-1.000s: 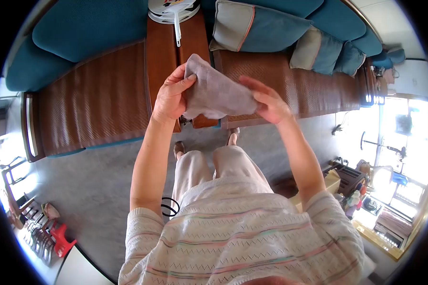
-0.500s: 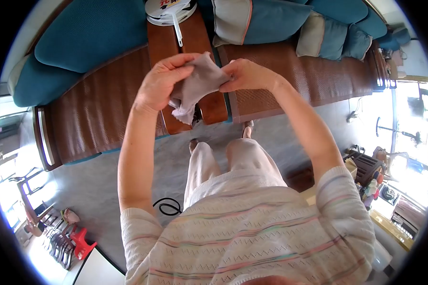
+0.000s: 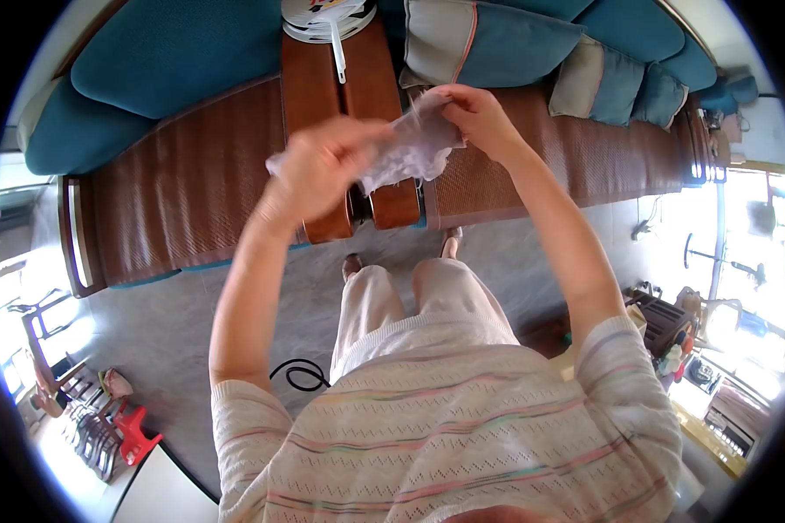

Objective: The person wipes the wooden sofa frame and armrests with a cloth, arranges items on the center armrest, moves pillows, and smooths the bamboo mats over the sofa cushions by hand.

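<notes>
A thin greyish-lilac cloth (image 3: 419, 157) with a ruffled lower edge hangs in the air in front of me, above the wooden centre section of the sofa. At its upper right corner, my right hand (image 3: 480, 120) pinches it between thumb and fingers. My left hand (image 3: 327, 166) is blurred by motion at the cloth's left side, its fingers bent towards the fabric and seeming to grip it. A small pale piece of fabric sticks out to the left of that hand. What kind of item the cloth is I cannot make out.
Behind the hands stands a long sofa with brown woven seat mats (image 3: 183, 192), teal back cushions (image 3: 174, 57) and grey-and-teal pillows (image 3: 497, 44). White round hand fans (image 3: 327, 22) lie on the wooden section (image 3: 314, 78). A black cable (image 3: 301, 375) loops on the grey floor.
The cloth has been spread wider and turned, showing its ruffled edge. My right hand has moved right and up; my left hand has shifted slightly lower and is now blurred.
</notes>
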Demonstrator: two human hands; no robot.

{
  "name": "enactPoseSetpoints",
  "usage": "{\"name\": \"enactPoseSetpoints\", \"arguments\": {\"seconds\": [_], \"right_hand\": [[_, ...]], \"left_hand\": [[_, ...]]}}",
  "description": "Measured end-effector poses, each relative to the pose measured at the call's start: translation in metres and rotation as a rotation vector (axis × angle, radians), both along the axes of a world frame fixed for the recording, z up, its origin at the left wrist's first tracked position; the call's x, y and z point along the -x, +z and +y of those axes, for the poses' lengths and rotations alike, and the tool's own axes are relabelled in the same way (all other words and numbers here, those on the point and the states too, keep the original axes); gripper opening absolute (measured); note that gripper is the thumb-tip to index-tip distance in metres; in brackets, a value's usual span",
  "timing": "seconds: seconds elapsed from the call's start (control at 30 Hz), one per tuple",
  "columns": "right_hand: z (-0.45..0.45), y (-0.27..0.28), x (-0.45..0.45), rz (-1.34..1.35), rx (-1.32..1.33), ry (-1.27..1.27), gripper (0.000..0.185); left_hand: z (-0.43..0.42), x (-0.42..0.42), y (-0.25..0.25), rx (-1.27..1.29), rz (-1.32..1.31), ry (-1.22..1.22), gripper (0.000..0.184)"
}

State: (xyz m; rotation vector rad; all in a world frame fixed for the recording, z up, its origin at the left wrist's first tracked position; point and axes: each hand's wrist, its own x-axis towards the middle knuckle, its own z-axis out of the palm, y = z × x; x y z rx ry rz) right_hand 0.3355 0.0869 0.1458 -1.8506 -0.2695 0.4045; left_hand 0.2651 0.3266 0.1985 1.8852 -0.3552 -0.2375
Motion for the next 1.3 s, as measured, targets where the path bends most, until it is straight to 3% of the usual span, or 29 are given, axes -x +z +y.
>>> {"name": "enactPoseSetpoints", "arguments": {"seconds": [0.07,0.1,0.13,0.23,0.3,0.37,0.47,0.57,0.73,0.83,0.97,1.0,1.03,1.07,1.1,1.17,1.23,1.27,1.3], "right_hand": [[-0.007,0.002,0.000,0.171,-0.140,-0.020,0.027],[-0.007,0.008,0.005,0.172,-0.128,-0.011,0.029],[-0.007,0.009,0.009,0.192,-0.170,-0.002,0.029],[-0.016,0.011,0.012,0.243,-0.280,0.079,0.027],[-0.024,0.015,0.012,0.288,-0.335,0.116,0.025],[-0.033,0.022,0.012,0.347,-0.377,0.119,0.025],[-0.046,0.026,0.007,0.414,-0.441,0.198,0.028],[-0.055,0.034,0.005,0.443,-0.506,0.258,0.030],[-0.078,0.031,0.002,0.425,-0.430,0.212,0.028],[-0.091,0.011,-0.001,0.401,-0.352,0.093,0.027],[-0.088,-0.019,0.004,0.447,-0.277,-0.219,0.026],[-0.078,-0.020,0.011,0.359,-0.260,-0.216,0.025],[-0.068,-0.010,0.020,0.325,-0.051,-0.183,0.024],[-0.057,-0.024,0.031,0.233,-0.087,-0.175,0.023],[-0.042,-0.007,0.048,0.139,0.138,-0.094,0.025],[-0.025,-0.030,0.077,-0.289,0.146,0.169,0.031],[-0.023,-0.038,0.087,-0.442,0.297,0.407,0.031],[-0.031,-0.033,0.085,-0.135,0.135,0.362,0.035],[-0.040,-0.032,0.077,-0.071,0.050,0.272,0.038]], "left_hand": [[-0.018,0.024,-0.034,-0.100,-0.262,-0.185,0.033],[-0.028,0.039,-0.033,-0.127,0.085,-0.279,0.035],[-0.037,0.049,-0.054,-0.105,-0.104,-0.319,0.031],[-0.034,0.037,-0.081,-0.180,-0.055,-0.361,0.026],[-0.025,0.015,-0.094,-0.138,-0.003,-0.021,0.028],[-0.019,-0.010,-0.091,-0.230,-0.100,0.085,0.038],[-0.039,-0.033,-0.093,-0.059,-0.238,0.079,0.046],[-0.060,-0.050,-0.104,-0.036,-0.296,-0.103,0.057],[-0.055,-0.052,-0.115,-0.014,0.055,-0.286,0.026],[-0.044,-0.045,-0.122,-0.024,0.399,-0.156,0.024],[-0.058,-0.029,-0.135,0.350,0.644,0.144,0.014],[-0.065,-0.024,-0.134,0.407,0.776,0.254,0.008],[-0.071,-0.020,-0.135,0.573,0.832,0.316,0.009],[-0.077,-0.015,-0.140,0.741,0.884,0.379,0.011],[-0.082,-0.012,-0.147,0.910,0.935,0.443,0.014],[-0.085,-0.010,-0.150,1.171,0.983,0.298,0.025],[-0.091,-0.010,-0.148,1.084,1.073,0.326,0.023],[-0.092,-0.007,-0.148,0.980,1.005,0.276,0.024],[-0.093,-0.004,-0.148,0.876,0.935,0.224,0.027]]}}
